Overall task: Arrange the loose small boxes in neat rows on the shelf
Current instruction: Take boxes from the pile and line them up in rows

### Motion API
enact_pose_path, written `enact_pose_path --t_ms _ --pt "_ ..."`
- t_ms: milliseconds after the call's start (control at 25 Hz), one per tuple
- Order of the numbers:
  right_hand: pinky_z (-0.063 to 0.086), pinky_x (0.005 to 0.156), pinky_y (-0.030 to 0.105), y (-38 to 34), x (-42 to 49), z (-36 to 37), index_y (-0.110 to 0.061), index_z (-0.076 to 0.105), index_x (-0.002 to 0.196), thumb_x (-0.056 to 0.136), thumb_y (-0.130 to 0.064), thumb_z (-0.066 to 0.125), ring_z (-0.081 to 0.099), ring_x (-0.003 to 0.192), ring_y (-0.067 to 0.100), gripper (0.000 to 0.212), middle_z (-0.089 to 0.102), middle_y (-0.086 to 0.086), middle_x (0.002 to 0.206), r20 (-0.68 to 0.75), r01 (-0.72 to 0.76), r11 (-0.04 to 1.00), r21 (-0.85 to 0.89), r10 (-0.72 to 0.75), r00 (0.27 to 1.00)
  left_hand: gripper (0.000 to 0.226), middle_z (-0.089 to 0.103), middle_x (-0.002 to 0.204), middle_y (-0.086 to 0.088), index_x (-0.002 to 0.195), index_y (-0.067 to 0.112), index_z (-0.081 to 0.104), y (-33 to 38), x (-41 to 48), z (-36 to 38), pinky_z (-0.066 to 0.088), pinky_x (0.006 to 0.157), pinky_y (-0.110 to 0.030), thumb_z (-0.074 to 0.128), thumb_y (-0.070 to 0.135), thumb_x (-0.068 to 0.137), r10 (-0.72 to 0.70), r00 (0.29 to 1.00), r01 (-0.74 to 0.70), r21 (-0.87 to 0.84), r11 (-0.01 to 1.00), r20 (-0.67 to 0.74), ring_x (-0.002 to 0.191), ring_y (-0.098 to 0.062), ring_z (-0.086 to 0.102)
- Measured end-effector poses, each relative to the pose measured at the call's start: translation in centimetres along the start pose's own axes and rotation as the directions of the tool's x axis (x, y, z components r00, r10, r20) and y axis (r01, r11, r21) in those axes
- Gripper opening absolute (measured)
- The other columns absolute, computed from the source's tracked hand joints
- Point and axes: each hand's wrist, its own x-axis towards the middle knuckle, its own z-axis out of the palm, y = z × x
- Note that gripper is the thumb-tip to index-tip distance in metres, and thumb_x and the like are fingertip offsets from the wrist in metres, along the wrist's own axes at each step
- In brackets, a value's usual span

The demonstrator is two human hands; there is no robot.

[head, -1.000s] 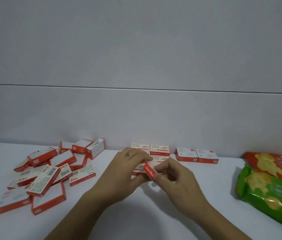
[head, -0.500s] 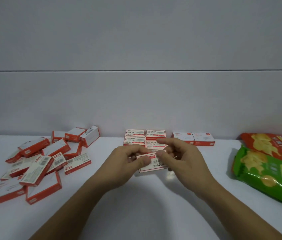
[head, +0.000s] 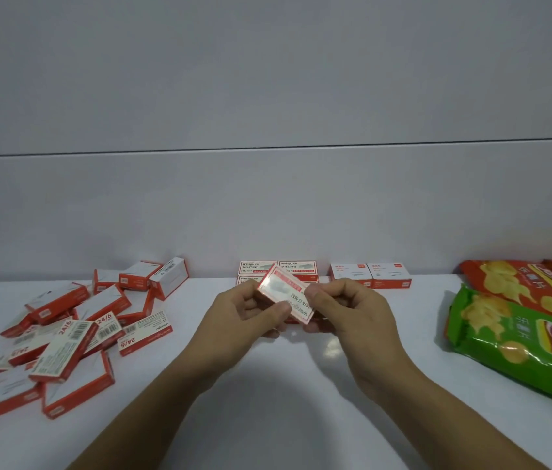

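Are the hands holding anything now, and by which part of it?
Yes, both hold one small box, tilted with its printed face to the camera. The left hand pinches its lower left edge; the right hand pinches its right edge.

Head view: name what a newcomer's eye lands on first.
At centre the left hand and right hand pinch one red-and-white box, tilted, in front of the neat rows at the wall. A jumbled pile of matching boxes sprawls at left; a bright green chip bag lies at right.
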Motion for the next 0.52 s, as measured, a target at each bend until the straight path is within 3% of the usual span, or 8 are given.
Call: enact_pose_path --t_ms 120,240,360,440,520 --pt "0.052 0.057 0.017 0.54 -0.27 0.34 -0.006 0.066 0.08 0.082 -0.011 0.07 0.071 0.072 0.016 0.007 0.075 0.0 0.079 0.09 -0.029 0.992 -0.126 0.04 0.995 0.027 0.073 0.098 0.005 0.109 0.021 0.064 -0.3 0.2 0.13 0.055 0.066 -0.022 0.065 0.023 0.082 -0.031 0.998 0.027 -0.073 0.997 -0.056 0.087 -0.017 0.07" --pt "0.047 0.055 0.012 0.71 -0.28 0.57 -0.011 0.066 0.078 0.077 -0.015 0.074 0.069 0.068 0.011 0.009 0.074 -0.001 0.075 0.11 -0.006 0.962 -0.271 0.037 0.993 0.021 0.072 0.098 0.004 0.109 0.021 0.064 -0.52 0.34 -0.19 0.055 0.067 -0.025 0.058 0.022 0.089 -0.057 0.996 0.053 -0.048 0.997 -0.074 0.088 -0.018 0.07" --pt "0.045 0.05 0.013 0.36 0.01 0.21 -0.017 0.06 0.096 0.079 -0.016 0.074 0.07 0.068 0.012 0.021 0.074 0.004 0.078 0.064 0.002 0.991 -0.136 0.006 0.998 0.022 0.069 0.101 0.018 0.1 0.049 0.066 -0.27 0.0 -0.38 0.053 0.067 -0.018 0.055 0.041 0.083 0.001 1.0 0.0 0.128 0.992 -0.011 0.092 -0.006 0.066" --pt "0.046 0.05 0.015 0.19 0.18 -0.17 -0.028 0.058 0.108 0.083 -0.013 0.07 0.07 0.067 0.01 0.031 0.073 -0.001 0.075 0.1 0.038 0.985 -0.167 -0.021 0.995 0.024 0.062 0.099 0.036 0.091 0.069 0.058 0.09 -0.18 -0.4 0.049 0.065 -0.009 0.053 0.048 0.078 0.015 1.0 -0.019 0.253 0.967 0.017 0.094 0.008 0.06" --pt "0.047 0.051 0.015 0.21 0.24 -0.31 -0.03 0.065 0.107 0.086 -0.008 0.066 0.065 0.059 0.005 0.03 0.07 -0.005 0.065 0.129 0.077 0.977 -0.197 -0.052 0.99 0.027 0.058 0.096 0.041 0.093 0.073 0.053 0.12 -0.17 -0.37 0.047 0.062 -0.007 0.056 0.05 0.08 0.04 0.999 -0.041 0.312 0.949 0.01 0.094 0.013 0.057"
